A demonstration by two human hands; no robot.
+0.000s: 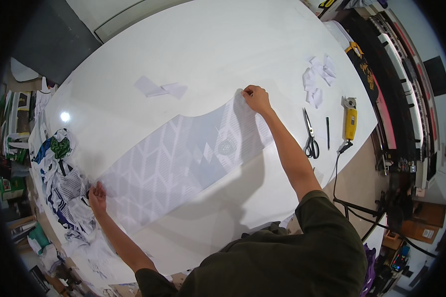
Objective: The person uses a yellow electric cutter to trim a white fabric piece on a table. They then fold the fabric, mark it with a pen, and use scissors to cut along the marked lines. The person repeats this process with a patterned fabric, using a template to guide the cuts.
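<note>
A long pale grey and white patterned fabric piece (168, 163) stretches slantwise over the white table (223, 54), with a round emblem and zigzag shapes toward its right part. My right hand (257, 100) pinches its far upper corner, fingers closed. At the other end, my left hand (98, 197) has its fingers closed on the fabric's lower left edge. Beside that hand lies a heap of crumpled patterned cloth (74, 198) in white, black, blue and green. The fabric casts a shadow on the table.
Two folded white scraps (159, 89) lie beyond the fabric, and more scraps (318, 79) at the far right. Black-handled scissors (309, 138), a dark pen (327, 132) and a yellow corded electric cutter (351, 119) rest near the right edge. Fabric rolls (396, 74) stand beyond it.
</note>
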